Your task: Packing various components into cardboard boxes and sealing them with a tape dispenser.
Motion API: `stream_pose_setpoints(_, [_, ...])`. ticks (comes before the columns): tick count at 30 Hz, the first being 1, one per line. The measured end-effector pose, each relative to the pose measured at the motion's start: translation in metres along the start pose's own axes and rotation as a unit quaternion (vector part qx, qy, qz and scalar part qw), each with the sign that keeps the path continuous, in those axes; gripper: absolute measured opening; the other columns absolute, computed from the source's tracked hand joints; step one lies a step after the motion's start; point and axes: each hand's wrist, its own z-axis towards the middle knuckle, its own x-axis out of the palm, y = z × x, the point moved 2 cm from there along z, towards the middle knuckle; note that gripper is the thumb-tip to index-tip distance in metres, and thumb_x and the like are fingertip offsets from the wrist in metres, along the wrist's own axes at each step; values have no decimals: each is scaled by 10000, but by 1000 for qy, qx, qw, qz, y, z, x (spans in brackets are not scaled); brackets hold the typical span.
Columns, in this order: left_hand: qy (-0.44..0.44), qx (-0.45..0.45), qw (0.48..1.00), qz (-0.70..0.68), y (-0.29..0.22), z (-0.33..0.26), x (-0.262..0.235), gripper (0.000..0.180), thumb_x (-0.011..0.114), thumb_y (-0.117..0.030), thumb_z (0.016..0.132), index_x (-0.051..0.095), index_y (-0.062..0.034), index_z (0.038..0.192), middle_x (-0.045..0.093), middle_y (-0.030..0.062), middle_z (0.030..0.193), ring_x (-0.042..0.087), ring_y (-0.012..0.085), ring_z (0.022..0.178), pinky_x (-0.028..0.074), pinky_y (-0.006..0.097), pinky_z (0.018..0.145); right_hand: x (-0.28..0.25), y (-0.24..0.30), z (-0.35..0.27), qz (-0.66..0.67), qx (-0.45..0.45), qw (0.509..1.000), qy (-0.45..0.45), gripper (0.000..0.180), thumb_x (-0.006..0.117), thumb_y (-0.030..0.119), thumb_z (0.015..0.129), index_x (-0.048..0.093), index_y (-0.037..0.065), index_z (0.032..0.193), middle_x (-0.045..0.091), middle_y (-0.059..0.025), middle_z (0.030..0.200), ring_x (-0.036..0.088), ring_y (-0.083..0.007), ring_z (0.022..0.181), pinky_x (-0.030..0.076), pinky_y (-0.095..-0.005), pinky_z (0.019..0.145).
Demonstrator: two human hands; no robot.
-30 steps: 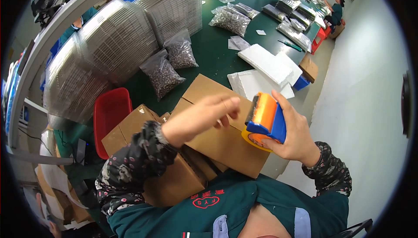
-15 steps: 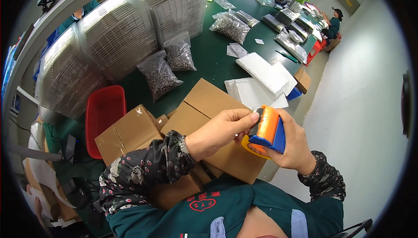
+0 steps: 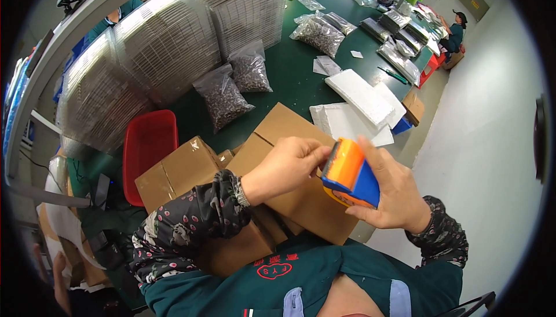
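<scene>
A blue and orange packing tape dispenser [image 3: 347, 167] with a yellow roll beneath sits in my right hand [image 3: 395, 192], above a large closed cardboard box [image 3: 275, 134]. My right thumb or forefinger along its upper side is smeared by motion. Beside its dark front edge is my left hand [image 3: 286, 166], its thumb and forefinger pinched together; whatever lies between them is too small to make out. A second taped carton [image 3: 174, 175] stands to the left of the large box, with more cardboard [image 3: 231, 253] below my left forearm.
Left of the cartons is a red plastic basin [image 3: 132, 157]. Stacked clear plastic trays [image 3: 168, 44] line the back left. Bags of small parts [image 3: 225, 99] and white foam sheets [image 3: 359, 97] lie on the green table [image 3: 289, 79]. A co-worker [image 3: 453, 33] sits far right.
The dispenser has tilted and shifted slightly left in my right hand, whose upper fingers have lifted. My left hand has moved a little left and up, staying pinched. The whole view has shifted slightly.
</scene>
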Motion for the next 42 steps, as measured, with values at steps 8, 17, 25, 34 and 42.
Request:
stream_pose_setpoints(8, [-170,-8,977,128,8,-5,-54,313,498,-248,876,610,-6,712,544,34,568,489,89,511,421,246,487,-6,5,39,4,-43,988,146,797,675,303,644,328,128,1340,486,-186,770,549,-340,636,466,-393,592])
stream_pose_setpoints(17, [-262,-28,951,162,39,-15,-113,347,522,-277,832,571,-19,604,472,53,498,424,115,473,364,276,480,29,18,104,-62,-71,976,196,626,586,297,655,470,54,1220,557,-220,737,568,-352,639,468,-399,611])
stream_pose_setpoints(25, [-254,-18,892,373,58,-5,-118,325,468,-294,858,631,-38,740,618,151,752,588,339,734,451,410,642,35,27,123,-105,-59,959,258,602,587,318,668,495,43,1196,569,-222,754,578,-351,671,471,-394,637])
stream_pose_setpoints(34, [-151,-136,866,456,45,2,-96,321,433,-319,860,635,-78,926,613,153,973,588,316,900,464,384,764,38,27,125,-114,-54,959,255,591,567,310,664,500,22,1176,582,-223,747,581,-361,678,477,-399,649])
stream_pose_setpoints(42, [-101,-185,889,406,54,6,-101,354,402,-330,861,610,-91,1020,602,132,1043,578,288,968,447,382,820,40,32,126,-126,-40,948,289,607,552,326,668,482,14,1184,591,-233,794,585,-372,735,479,-409,686])
